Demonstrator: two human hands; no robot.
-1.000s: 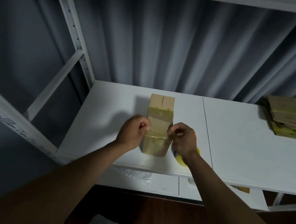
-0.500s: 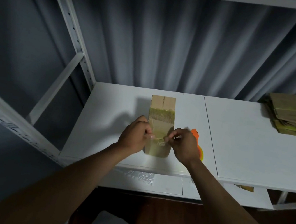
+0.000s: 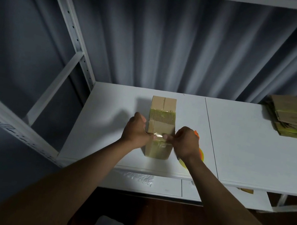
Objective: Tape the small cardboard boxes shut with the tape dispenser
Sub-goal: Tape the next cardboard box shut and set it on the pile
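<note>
A white metal rack upright (image 3: 73, 32) slants down the upper left of the frame, meeting the white shelf (image 3: 102, 144) that spans the middle. At the centre of the frame stands the small cardboard box (image 3: 161, 125) — a plain brown carton, longer than wide, with a seam down its far top and glossy yellowish tape banding its middle and near end. The left hand (image 3: 136, 132) sits against the box's left side, fingers curled, thumb and forefinger pinching one end of a short clear tape strip (image 3: 158, 136) stretched across the top. The right hand (image 3: 184, 144) pinches the strip's other end the same way. Just right of that hand, orange and yellow parts of the tape dispenser (image 3: 201, 154) peek out on the shelf. At the far right edge lies a stack of flattened cardboard (image 3: 294, 118).
</note>
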